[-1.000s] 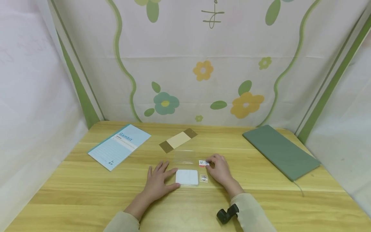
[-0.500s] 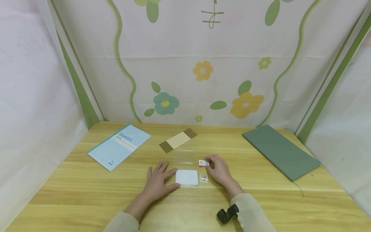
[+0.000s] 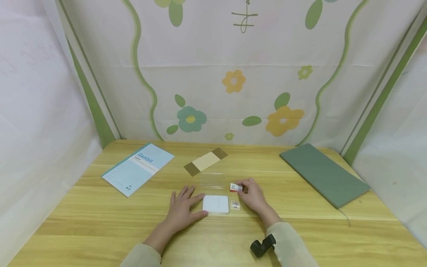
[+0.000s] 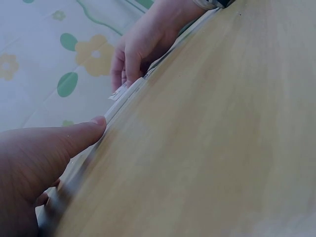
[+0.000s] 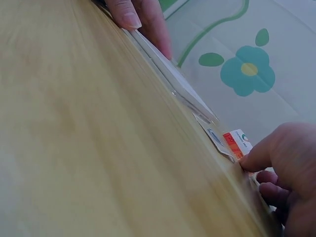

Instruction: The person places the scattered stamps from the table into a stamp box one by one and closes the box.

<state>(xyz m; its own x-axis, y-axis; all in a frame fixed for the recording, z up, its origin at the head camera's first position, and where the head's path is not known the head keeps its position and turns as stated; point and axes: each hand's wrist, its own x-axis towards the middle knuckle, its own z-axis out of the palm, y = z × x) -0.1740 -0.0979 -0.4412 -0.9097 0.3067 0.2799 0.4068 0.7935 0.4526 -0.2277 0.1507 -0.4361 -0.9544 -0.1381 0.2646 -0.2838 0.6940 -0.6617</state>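
A flat clear plastic box [image 3: 220, 212] filled with a white block or card stack [image 3: 215, 204] lies on the table. My left hand [image 3: 182, 208] holds its left end between thumb and index finger, the other fingers spread on the wood. To the right, my right hand [image 3: 252, 194] pinches a small red-and-white printed card [image 3: 234, 187] by its right side; the card appears slightly tilted. Between box and hand lies a small square piece [image 3: 235, 205] with a dark emblem. In the right wrist view, my thumb partly covers the printed card [image 5: 237, 143].
A clear plastic lid or sheet [image 3: 212, 180] lies behind the box, with a brown-and-beige strip [image 3: 205, 162] beyond it. A blue notebook [image 3: 138, 170] lies at left, a green notebook [image 3: 323, 175] at right. A flowered cloth [image 3: 213, 104] hangs behind the table.
The right hand has shifted very slightly rightward with the red-and-white card, which is now tilted a little. The left hand and the box have stayed in place.
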